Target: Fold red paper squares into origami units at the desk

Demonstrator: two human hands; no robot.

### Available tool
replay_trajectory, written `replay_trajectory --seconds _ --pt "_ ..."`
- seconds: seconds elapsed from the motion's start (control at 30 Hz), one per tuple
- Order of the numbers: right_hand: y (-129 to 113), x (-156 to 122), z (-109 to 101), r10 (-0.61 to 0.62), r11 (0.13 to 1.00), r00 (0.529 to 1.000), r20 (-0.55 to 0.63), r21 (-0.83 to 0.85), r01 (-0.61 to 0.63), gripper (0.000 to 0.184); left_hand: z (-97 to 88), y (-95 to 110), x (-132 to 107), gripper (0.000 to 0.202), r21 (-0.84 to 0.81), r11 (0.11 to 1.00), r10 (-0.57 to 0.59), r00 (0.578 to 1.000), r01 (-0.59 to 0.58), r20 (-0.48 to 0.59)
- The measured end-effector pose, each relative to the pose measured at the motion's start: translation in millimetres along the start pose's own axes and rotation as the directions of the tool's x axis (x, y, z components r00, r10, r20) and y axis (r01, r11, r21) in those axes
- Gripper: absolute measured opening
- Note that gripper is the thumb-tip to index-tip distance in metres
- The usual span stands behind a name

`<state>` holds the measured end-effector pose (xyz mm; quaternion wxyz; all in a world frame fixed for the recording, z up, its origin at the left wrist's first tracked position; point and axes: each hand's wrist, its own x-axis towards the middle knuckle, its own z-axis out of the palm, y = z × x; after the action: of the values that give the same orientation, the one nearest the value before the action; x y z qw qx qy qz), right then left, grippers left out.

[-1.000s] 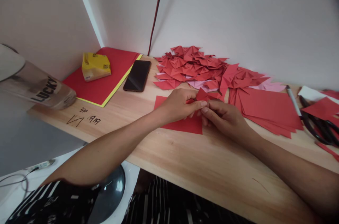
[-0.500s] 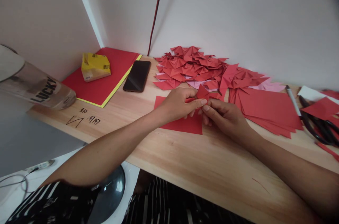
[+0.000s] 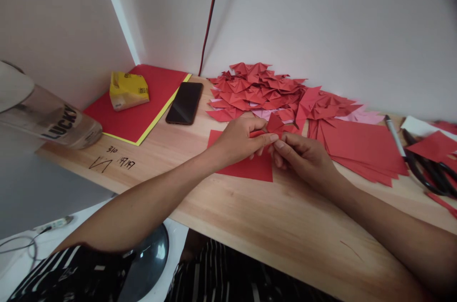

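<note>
My left hand (image 3: 240, 142) and my right hand (image 3: 303, 158) meet at the middle of the wooden table (image 3: 250, 216), both pinched on a small folded red paper piece (image 3: 274, 125) held just above a flat red paper sheet (image 3: 246, 168). Thumbs and forefingers are pressed together on the piece. Behind them lies a heap of several folded red paper pieces (image 3: 260, 90), with a few pink ones mixed in. A stack of flat red sheets (image 3: 360, 147) lies to the right of my right hand.
A black phone (image 3: 184, 102) lies left of the heap. A yellow tissue pack (image 3: 128, 89) sits on a red and yellow board (image 3: 143, 112). A marker pen (image 3: 394, 135) and black scissors (image 3: 426, 169) lie far right. A clear bottle (image 3: 53, 119) lies far left.
Both hands stayed in place and shifted their fingers a little on the folded piece, whose raised corner now stands slightly higher.
</note>
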<state>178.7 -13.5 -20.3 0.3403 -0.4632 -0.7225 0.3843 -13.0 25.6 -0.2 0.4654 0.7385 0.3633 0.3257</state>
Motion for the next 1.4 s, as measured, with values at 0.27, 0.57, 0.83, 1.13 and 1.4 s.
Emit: replay_trajectory --seconds 0.27,0.57,0.83,1.13,1.4 --pt "-0.3 0.6 -0.1 0.019 0.999 1.000 -0.015 0.026 -0.019 0.037 -1.6 0.2 0.6 0.036 -0.027 1.000 0.010 1.000 -0.010 0.026" --pt "0.5 0.4 0.0 0.007 1.000 1.000 -0.007 0.015 -0.007 0.039 -1.9 1.0 -1.0 0.035 0.018 1.000 0.005 1.000 -0.005 -0.001" --pt "0.9 -0.6 0.2 0.014 1.000 1.000 -0.005 -0.003 -0.014 0.038 -2.1 0.6 -0.3 0.036 0.006 1.000 -0.016 1.000 0.016 0.005" --pt "0.7 -0.7 -0.3 0.000 0.999 1.000 0.008 -0.034 0.001 0.039 -2.2 4.5 -0.9 0.035 0.086 0.996 -0.022 1.000 0.022 -0.004" --pt "-0.4 0.4 0.4 0.001 0.997 1.000 0.025 -0.078 0.001 0.038 -1.1 5.8 -1.8 0.038 0.099 0.995 -0.015 1.000 0.016 -0.006"
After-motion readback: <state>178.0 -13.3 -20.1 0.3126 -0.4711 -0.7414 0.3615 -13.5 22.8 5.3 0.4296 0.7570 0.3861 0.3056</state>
